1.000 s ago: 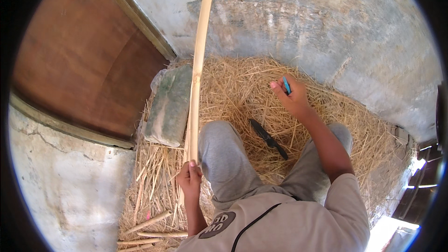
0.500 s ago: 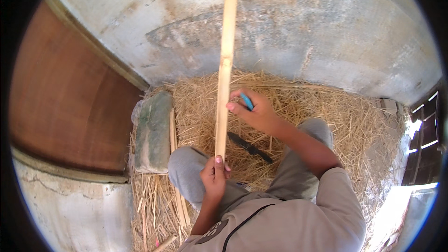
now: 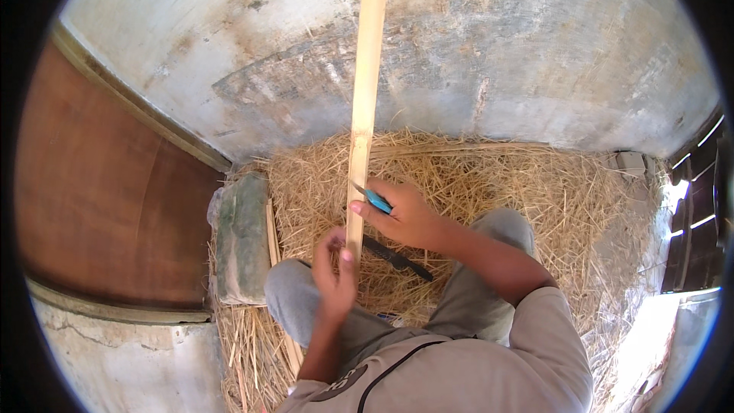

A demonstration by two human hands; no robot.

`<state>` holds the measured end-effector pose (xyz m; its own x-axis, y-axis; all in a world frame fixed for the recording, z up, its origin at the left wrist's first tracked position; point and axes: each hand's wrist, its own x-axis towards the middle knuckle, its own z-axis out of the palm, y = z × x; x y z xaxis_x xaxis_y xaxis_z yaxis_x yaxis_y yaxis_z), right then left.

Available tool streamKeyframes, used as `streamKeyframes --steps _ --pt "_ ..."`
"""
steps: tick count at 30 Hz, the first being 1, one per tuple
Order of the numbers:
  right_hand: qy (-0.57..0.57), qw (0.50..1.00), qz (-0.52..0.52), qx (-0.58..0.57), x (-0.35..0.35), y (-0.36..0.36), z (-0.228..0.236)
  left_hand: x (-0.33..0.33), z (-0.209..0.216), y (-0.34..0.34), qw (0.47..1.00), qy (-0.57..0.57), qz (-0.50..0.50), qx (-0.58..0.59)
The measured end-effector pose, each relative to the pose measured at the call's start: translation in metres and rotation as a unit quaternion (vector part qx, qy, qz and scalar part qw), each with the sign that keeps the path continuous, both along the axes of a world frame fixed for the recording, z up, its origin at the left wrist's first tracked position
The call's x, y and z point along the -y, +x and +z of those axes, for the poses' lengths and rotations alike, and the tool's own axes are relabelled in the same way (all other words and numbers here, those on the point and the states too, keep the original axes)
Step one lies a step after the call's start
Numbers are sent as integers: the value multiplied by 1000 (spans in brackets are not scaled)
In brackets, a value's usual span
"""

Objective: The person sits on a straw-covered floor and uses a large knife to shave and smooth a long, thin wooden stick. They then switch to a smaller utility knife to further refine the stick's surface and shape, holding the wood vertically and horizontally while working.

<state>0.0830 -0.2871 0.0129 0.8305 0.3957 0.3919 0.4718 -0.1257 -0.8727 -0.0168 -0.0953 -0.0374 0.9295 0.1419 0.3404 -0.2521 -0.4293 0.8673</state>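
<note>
A long, pale bamboo strip (image 3: pixel 367 69) rises from my lap toward the wall, a node partway along it. My left hand (image 3: pixel 333 275) grips it by the lower end, thumb on its edge. Closed around a small blue-handled knife (image 3: pixel 378 200), my right hand (image 3: pixel 409 218) is at the strip's right side. The thin blade lies across the strip's face above my left hand; whether it cuts in, I cannot tell. Below the right hand, a dark knife (image 3: pixel 409 264) lies on the straw between my legs, partly behind the strip.
Straw shavings (image 3: pixel 489 176) cover the floor. A greenish stone block (image 3: pixel 243 237) stands left of my knee, with loose strips (image 3: pixel 272 237) beside it. A stained wall (image 3: pixel 535 69) rises ahead, a brown door panel (image 3: pixel 115 191) at left. Dark slats (image 3: pixel 696 237) are at the right.
The right hand has turned and come down along the strip, bringing the blue-handled knife's blade onto it. My left hand has shifted slightly left and up, its fingers now less wrapped around the end.
</note>
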Motion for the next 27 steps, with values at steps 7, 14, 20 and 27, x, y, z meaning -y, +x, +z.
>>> streamKeyframes --steps 7,14,20,27 --pt "-18 1000 -3 18 -2 0 -13 1 81 111 970 -185 -155 -29" --pt "-53 999 -12 -4 -7 9 -30 3 39 107 943 -262 -187 -90" --pt "-113 993 32 -11 -28 1 -41 -18 20 103 920 -300 -190 -167" --pt "-128 990 51 20 -39 2 -37 -33 12 100 921 -303 -200 -138"
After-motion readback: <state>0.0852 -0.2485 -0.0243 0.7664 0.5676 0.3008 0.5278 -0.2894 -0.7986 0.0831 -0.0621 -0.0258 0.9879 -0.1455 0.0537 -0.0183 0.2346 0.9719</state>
